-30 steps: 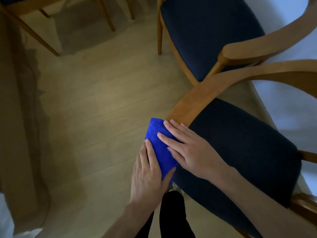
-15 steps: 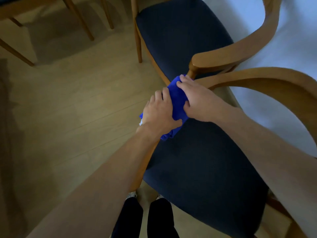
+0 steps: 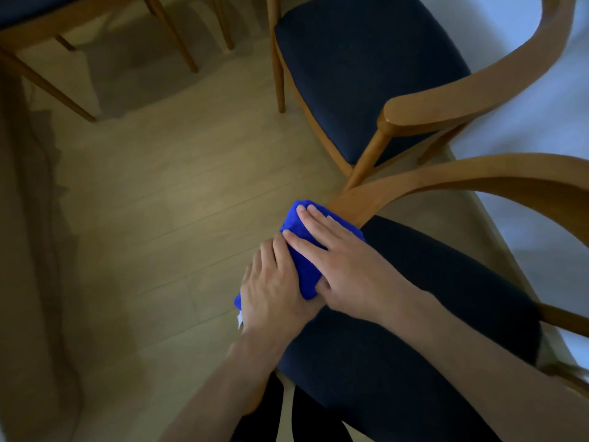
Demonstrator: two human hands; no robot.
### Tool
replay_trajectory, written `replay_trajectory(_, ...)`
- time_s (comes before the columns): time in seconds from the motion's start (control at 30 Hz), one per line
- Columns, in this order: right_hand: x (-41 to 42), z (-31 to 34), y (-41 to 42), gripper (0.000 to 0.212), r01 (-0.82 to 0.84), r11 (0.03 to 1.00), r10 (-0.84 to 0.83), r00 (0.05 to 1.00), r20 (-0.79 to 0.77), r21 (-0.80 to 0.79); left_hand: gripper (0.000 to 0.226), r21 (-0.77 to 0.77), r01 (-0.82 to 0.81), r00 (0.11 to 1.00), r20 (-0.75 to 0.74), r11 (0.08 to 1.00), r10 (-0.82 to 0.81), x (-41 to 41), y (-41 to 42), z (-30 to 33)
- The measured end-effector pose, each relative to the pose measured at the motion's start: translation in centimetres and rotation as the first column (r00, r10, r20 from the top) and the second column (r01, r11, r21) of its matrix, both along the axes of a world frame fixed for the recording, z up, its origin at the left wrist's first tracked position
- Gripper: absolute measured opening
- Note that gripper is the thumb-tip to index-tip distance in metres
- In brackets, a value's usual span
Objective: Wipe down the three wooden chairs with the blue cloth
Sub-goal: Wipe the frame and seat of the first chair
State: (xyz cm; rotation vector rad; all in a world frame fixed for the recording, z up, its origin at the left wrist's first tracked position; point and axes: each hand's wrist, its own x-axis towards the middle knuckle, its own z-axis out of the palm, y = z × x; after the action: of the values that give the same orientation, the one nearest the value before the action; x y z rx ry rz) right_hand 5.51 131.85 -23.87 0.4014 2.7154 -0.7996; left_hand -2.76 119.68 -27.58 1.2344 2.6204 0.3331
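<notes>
The blue cloth (image 3: pixel 302 260) is wrapped over the left wooden armrest of the nearest chair (image 3: pixel 446 177), which has a dark navy seat. My right hand (image 3: pixel 344 263) lies on top of the cloth with straight fingers pressing it onto the rail. My left hand (image 3: pixel 274 288) lies flat on the cloth's left side, fingers straight. A second wooden chair (image 3: pixel 471 87) with a navy seat stands just beyond. Legs of a third chair (image 3: pixel 172 36) show at the top left.
Light wooden floor (image 3: pixel 178 199) spreads to the left of the chairs. A white wall (image 3: pixel 541 100) runs along the right behind the chair backs. A brownish surface (image 3: pixel 19 250) fills the left edge. My dark trouser legs (image 3: pixel 271 409) show at the bottom.
Both hands and the cloth slid back down the armrest toward me, away from the far end near the second chair. My fingers went from curled over the rail to lying flat.
</notes>
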Motion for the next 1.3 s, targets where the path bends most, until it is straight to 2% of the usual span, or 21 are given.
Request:
replay_trajectory(0.17, 1.5, -0.1, 4.7, 0.077, 0.059, 0.996, -0.057, 0.998, -0.025, 0.070, 0.084, -0.052, 0.116, 0.993, -0.012, 0.992, -0.117, -0.5, 4.9, 0.6)
replay_trajectory(0.27, 3.3, 0.3, 9.0, 0.077, 0.153, 0.979, -0.154, 0.988, -0.002, 0.135, 0.076, -0.064, 0.289, 0.956, -0.030, 0.955, -0.291, -0.5, 10.7, 1.0)
replay_trajectory(0.37, 6.0, 1.0, 13.6, 0.080, 0.257, 0.923, -0.289, 0.954, 0.075, 0.286, 0.065, -0.051, 0.477, 0.878, -0.020, 0.878, -0.478, 0.8, 18.2, 0.7)
replay_trajectory(0.43, 8.0, 1.8, 15.6, 0.083, 0.274, 0.872, -0.353, 0.926, 0.133, 0.406, 0.058, -0.016, 0.533, 0.846, -0.016, 0.846, -0.533, 2.5, 22.1, 0.5)
replay_trajectory(0.53, 9.2, 2.7, 16.7, 0.089, 0.253, 0.834, -0.390, 0.899, 0.201, 0.490, 0.063, -0.012, 0.505, 0.861, -0.057, 0.863, -0.505, 4.2, 23.9, 0.2)
replay_trajectory(0.63, 7.9, 2.4, 16.8, 0.092, 0.217, 0.842, -0.360, 0.908, 0.216, 0.494, 0.065, -0.078, 0.414, 0.904, -0.080, 0.907, -0.420, 3.4, 22.3, 0.1)
replay_trajectory(0.77, 4.1, 0.4, 16.3, 0.085, 0.120, 0.890, -0.217, 0.959, 0.180, 0.439, 0.058, -0.212, 0.341, 0.940, 0.054, 0.916, -0.337, 0.7, 19.3, 0.8)
replay_trajectory(0.87, 1.0, -1.1, 14.6, 0.087, -0.015, 0.903, -0.079, 0.976, 0.202, 0.429, 0.069, -0.264, 0.258, 0.964, 0.129, 0.929, -0.231, -0.5, 16.4, 1.3)
replay_trajectory(0.93, -0.3, -1.6, 13.8, 0.091, -0.113, 0.910, 0.039, 0.981, 0.190, 0.399, 0.074, -0.249, 0.213, 0.975, 0.112, 0.945, -0.190, -0.8, 14.2, 1.1)
replay_trajectory(1.07, -0.5, -2.0, 14.3, 0.058, -0.135, 0.927, 0.101, 0.988, 0.115, 0.349, 0.077, -0.204, 0.197, 0.980, 0.005, 0.959, -0.201, -0.5, 12.7, 0.5)
replay_trajectory(1.17, -0.3, -1.8, 14.7, 0.052, -0.126, 0.934, 0.095, 0.990, 0.107, 0.335, 0.074, -0.253, 0.192, 0.980, -0.002, 0.948, -0.199, -0.3, 14.1, 0.7)
replay_trajectory(1.3, 1.7, -2.0, 16.1, 0.044, -0.055, 0.912, 0.033, 0.998, 0.061, 0.407, 0.065, -0.256, 0.236, 0.967, -0.029, 0.937, -0.251, 0.7, 16.6, 1.0)
